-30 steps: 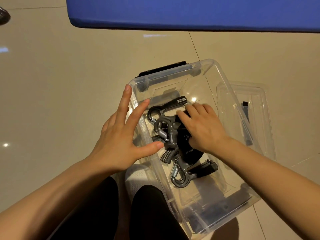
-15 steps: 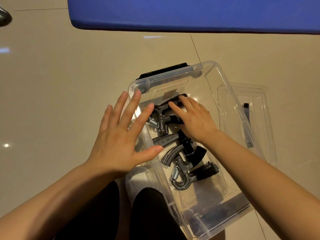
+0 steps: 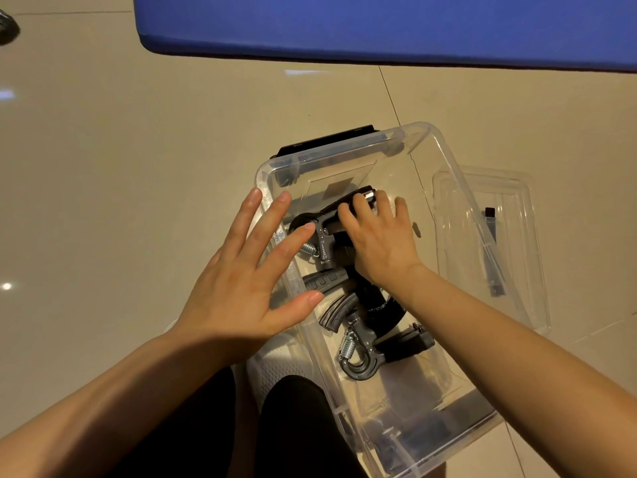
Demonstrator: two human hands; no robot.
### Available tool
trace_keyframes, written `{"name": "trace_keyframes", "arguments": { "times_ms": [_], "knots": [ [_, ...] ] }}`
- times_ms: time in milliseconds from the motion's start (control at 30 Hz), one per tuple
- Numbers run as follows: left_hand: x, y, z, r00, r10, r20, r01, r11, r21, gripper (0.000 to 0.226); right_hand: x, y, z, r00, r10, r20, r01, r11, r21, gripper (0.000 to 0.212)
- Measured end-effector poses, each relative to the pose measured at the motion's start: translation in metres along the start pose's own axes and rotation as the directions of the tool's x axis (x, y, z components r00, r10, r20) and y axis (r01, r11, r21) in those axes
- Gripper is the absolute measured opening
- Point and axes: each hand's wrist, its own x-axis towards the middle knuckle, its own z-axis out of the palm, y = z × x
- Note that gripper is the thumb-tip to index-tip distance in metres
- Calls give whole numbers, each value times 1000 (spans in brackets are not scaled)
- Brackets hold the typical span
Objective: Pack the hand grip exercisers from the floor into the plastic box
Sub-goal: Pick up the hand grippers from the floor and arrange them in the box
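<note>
The right hand (image 3: 377,236) presses curled fingers onto the dark grey sprung hand grip exerciser (image 3: 325,232) inside the clear plastic box (image 3: 431,146); its upper handle points toward two o'clock; the left hand (image 3: 241,288), spread flat, lies at eight o'clock.

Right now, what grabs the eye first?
The clear box at centre, with dark grippers piled inside. The right hand reaches into it onto the far gripper, while the left hand, fingers spread, is at the box's left wall. The lid lies right of the box; a blue mat spans the top.
</note>
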Motion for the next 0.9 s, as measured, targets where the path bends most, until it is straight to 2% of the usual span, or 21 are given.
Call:
{"name": "trace_keyframes", "arguments": {
  "times_ms": [100,267,433,600,767,833,900],
  "knots": [
    [0,-1,0,1000,-10,3,10,1000,-16,68,-4,6,3,999,-27,17,26,998,64,82],
    [0,0,-2,1000,-7,14,6,1000,16,70,0,18,7,997,-57,53,41,963,265,78],
    [0,0,-1,1000,-15,16,15,1000,17,70,-5,21,15,994,100,-40,-61,834,548,62],
    [0,0,-2,1000,-8,24,7,999,35,70,-9,3,22,991,133,32,-127,811,570,43],
    [-1,0,-2,999,-16,29,15,1000,21,70,-17,13,22,973,229,-28,-150,722,675,52],
    [-1,-1,-1,999,-14,34,13,999,33,70,-35,23,21,981,135,-136,-24,792,610,50],
    [-1,-1,1,999,-7,36,6,999,44,69,-66,34,24,991,-40,-129,98,868,486,48]
  ]
}}
